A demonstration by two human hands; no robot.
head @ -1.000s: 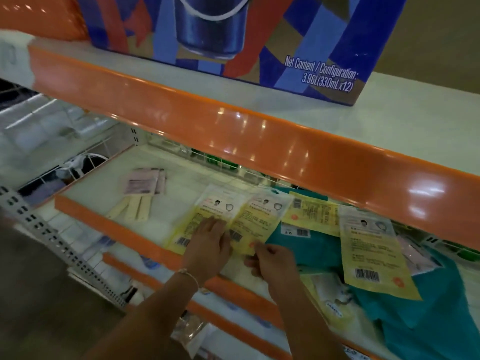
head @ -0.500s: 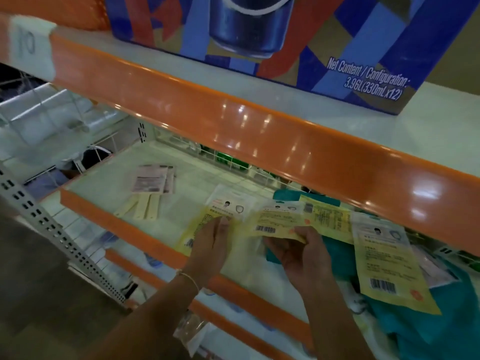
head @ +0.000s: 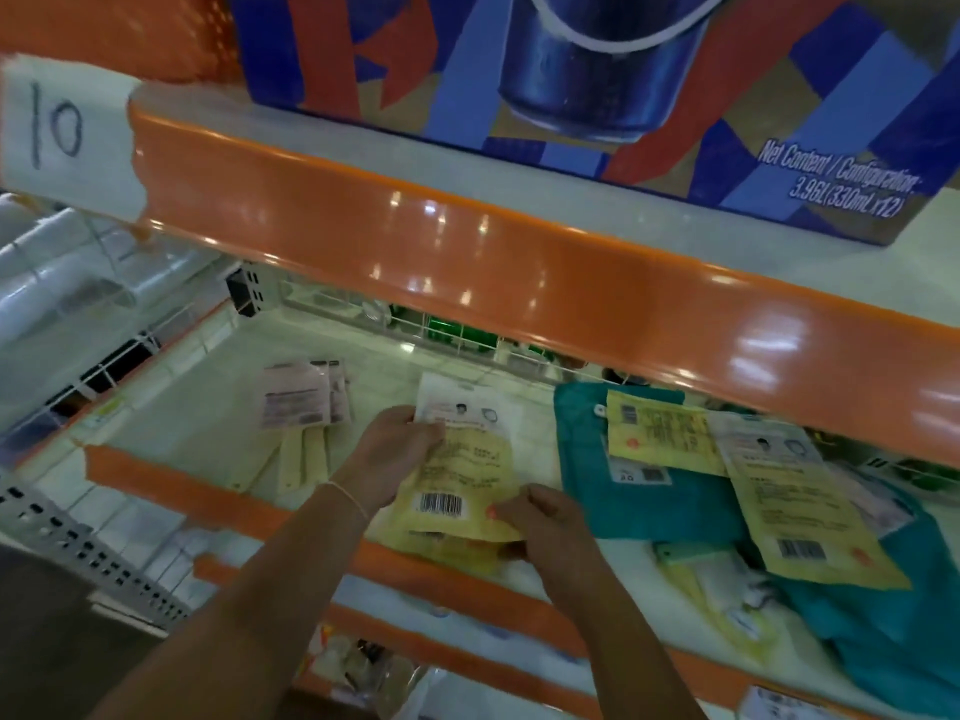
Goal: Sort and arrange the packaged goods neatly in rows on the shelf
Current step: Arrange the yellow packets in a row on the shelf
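A second yellow packet (head: 457, 480) has been stacked onto the first, left of the teal pack (head: 644, 491). It is pinched by the left hand (head: 395, 459) and right hand (head: 545, 522); one pile is now begun.

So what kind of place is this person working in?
Most likely a shop aisle: tiered shelves with orange edge strips, barcoded yellow packets laid out flat, and a drinks carton printed with its net content above.

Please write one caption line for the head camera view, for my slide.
Both hands, left and right, hold a yellow packet over the shelf.
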